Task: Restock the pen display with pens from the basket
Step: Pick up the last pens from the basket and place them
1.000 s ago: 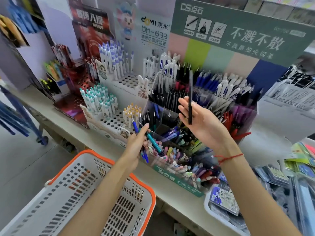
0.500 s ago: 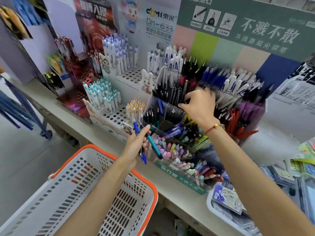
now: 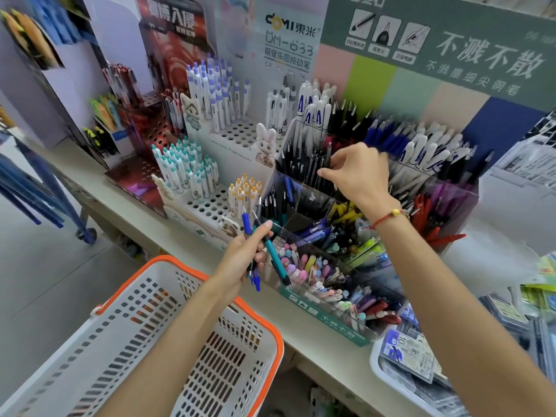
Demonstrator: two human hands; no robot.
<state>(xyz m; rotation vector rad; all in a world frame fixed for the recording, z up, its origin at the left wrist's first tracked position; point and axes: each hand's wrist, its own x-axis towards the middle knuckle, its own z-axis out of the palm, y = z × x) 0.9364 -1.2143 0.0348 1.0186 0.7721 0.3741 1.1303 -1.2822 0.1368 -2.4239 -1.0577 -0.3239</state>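
Reaching into the pen display (image 3: 355,206) on the counter (image 3: 144,212), the right hand (image 3: 358,173) is pinched among black pens; several pens (image 3: 264,248) are gripped by the left hand (image 3: 243,254) above the basket (image 3: 144,335).

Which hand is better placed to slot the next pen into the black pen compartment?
Right. The right hand is already up at the clear acrylic compartment of black pens, fingers pinched among them. The left hand sits lower near the orange-rimmed white basket, occupied gripping the teal pen and blue pens.
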